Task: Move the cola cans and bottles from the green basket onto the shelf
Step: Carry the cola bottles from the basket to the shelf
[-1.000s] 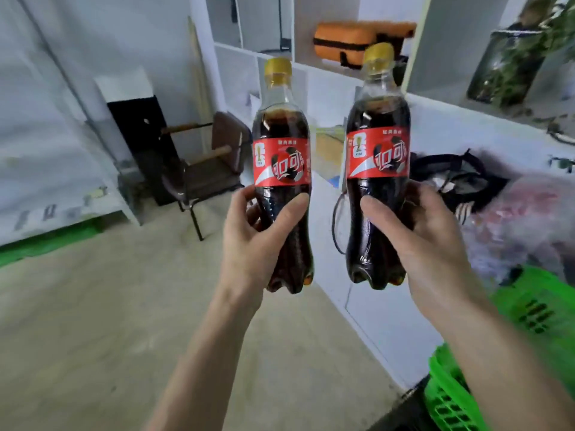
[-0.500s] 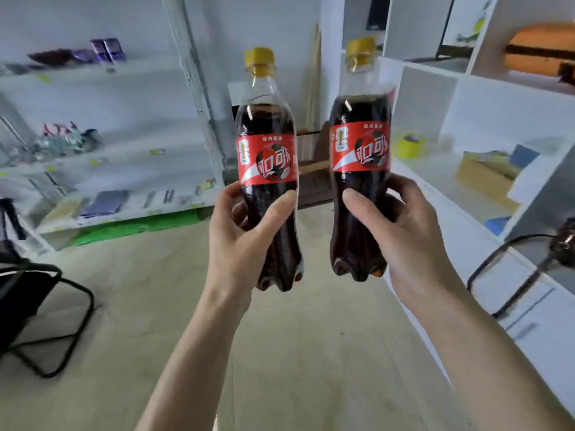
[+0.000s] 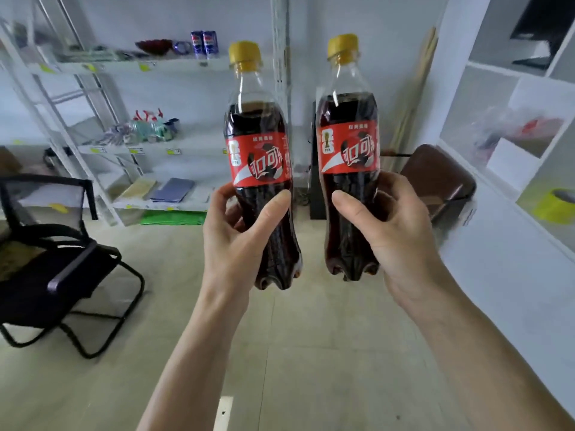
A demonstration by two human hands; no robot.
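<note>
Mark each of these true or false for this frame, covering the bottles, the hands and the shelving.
1. Each hand holds one cola bottle: true; left hand grips the left bottle, right hand the right bottle.
2. The bottle caps are red: false, yellow.
3. Two blue cans stand on the metal shelf: true.
4. The bottles lie sideways: false, upright.
5. The green basket sits between the hands: false, it is not in view.

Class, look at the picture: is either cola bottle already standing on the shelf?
No, the left hand and right hand each hold a cola bottle up in the air.
</note>
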